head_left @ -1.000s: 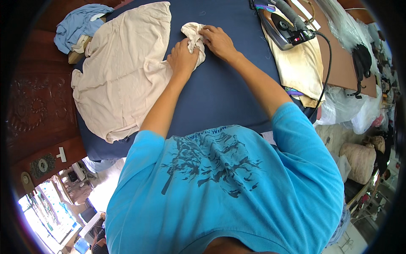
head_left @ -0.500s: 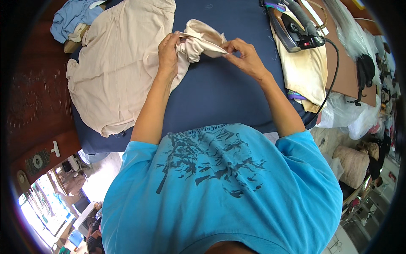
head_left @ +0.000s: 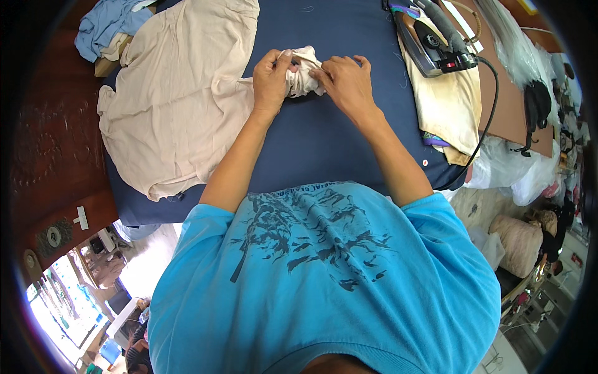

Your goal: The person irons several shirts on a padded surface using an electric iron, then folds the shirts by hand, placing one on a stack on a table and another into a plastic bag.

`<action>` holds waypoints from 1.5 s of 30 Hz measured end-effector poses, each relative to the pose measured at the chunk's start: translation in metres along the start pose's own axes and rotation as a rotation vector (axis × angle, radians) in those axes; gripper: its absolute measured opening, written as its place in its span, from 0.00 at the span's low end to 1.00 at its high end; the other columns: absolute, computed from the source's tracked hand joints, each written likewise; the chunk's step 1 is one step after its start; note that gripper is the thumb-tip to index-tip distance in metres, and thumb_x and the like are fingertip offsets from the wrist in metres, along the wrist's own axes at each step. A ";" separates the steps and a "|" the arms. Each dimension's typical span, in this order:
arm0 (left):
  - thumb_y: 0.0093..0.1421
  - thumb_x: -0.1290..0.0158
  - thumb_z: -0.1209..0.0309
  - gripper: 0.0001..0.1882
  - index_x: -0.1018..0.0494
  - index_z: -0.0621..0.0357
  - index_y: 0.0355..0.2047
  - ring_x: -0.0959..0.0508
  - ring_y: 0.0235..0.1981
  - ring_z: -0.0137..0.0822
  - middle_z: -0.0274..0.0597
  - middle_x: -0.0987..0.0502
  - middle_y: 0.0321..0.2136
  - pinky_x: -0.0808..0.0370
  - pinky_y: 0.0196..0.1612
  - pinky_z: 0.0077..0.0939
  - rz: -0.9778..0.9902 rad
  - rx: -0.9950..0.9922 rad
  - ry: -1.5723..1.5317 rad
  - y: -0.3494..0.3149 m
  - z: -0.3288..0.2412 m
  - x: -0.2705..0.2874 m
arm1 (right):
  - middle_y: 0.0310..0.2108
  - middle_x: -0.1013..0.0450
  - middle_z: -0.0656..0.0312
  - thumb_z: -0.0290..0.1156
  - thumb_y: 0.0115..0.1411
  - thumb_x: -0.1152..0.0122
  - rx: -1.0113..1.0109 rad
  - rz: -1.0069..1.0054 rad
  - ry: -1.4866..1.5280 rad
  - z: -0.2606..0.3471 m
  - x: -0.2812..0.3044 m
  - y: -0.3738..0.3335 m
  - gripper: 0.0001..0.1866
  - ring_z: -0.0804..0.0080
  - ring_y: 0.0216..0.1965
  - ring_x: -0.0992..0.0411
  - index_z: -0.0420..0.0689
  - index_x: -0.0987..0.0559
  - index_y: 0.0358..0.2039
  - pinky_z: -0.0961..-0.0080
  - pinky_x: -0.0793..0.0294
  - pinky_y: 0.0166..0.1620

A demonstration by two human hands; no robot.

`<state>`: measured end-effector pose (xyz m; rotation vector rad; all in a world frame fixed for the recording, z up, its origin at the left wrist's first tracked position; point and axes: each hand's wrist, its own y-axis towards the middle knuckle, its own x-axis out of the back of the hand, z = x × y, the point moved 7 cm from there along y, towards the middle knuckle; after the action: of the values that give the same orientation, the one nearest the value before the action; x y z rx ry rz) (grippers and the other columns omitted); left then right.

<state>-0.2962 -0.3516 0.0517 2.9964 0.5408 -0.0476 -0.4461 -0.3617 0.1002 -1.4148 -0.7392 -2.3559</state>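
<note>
A beige shirt-like garment lies spread over the left half of the dark blue covered table. One narrow part of it, like a sleeve end, is bunched up between my hands at the far middle. My left hand grips the bunched cloth from its left side, thumb and fingertips pressed at the opening. My right hand pinches the same cloth at its right edge with thumb and forefinger, the other fingers bent above. The inside of the bunch is partly hidden by my fingers.
An iron with a black cord rests on a cream pad at the right. Blue folded cloth is piled at the far left. Clear plastic bags lie beyond the table's right side.
The stretched sleeve end is now gathered into a smaller bunch. My left hand has moved right and my right hand slightly left, so they are closer together.
</note>
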 end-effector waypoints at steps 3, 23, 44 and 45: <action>0.60 0.51 0.64 0.13 0.32 0.59 0.22 0.34 0.21 0.22 0.33 0.30 0.19 0.34 0.28 0.17 -0.143 0.113 -0.126 0.006 0.017 0.019 | 0.30 0.27 0.69 0.35 0.54 0.43 0.327 -0.194 0.142 0.021 0.029 -0.023 0.07 0.69 0.33 0.31 0.46 0.23 0.27 0.59 0.43 0.51; 0.45 0.44 0.71 0.16 0.31 0.59 0.36 0.27 0.35 0.41 0.41 0.27 0.34 0.30 0.37 0.32 0.195 -0.436 0.763 -0.043 -0.015 0.009 | 0.27 0.29 0.57 0.27 0.56 0.46 -0.073 -0.223 0.699 -0.059 0.019 -0.017 0.07 0.67 0.31 0.31 0.37 0.26 0.27 0.74 0.34 0.34; 0.54 0.56 0.71 0.17 0.30 0.51 0.45 0.30 0.48 0.38 0.40 0.26 0.42 0.43 0.55 0.46 0.499 -0.597 1.404 -0.028 -0.007 0.048 | 0.39 0.29 0.55 0.26 0.49 0.46 -0.038 0.001 -0.011 -0.068 0.029 -0.071 0.10 0.57 0.42 0.31 0.42 0.24 0.34 0.65 0.35 0.47; 0.54 0.56 0.71 0.15 0.30 0.51 0.43 0.29 0.46 0.39 0.41 0.25 0.39 0.43 0.55 0.47 0.592 -0.440 1.502 -0.015 0.004 0.048 | 0.37 0.29 0.55 0.26 0.49 0.46 0.023 0.156 -0.065 -0.074 0.010 -0.075 0.10 0.57 0.42 0.31 0.42 0.24 0.34 0.64 0.34 0.46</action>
<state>-0.2564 -0.3216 0.0443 2.0753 -0.3064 2.0328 -0.5420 -0.3418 0.0594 -1.4887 -0.6458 -2.1865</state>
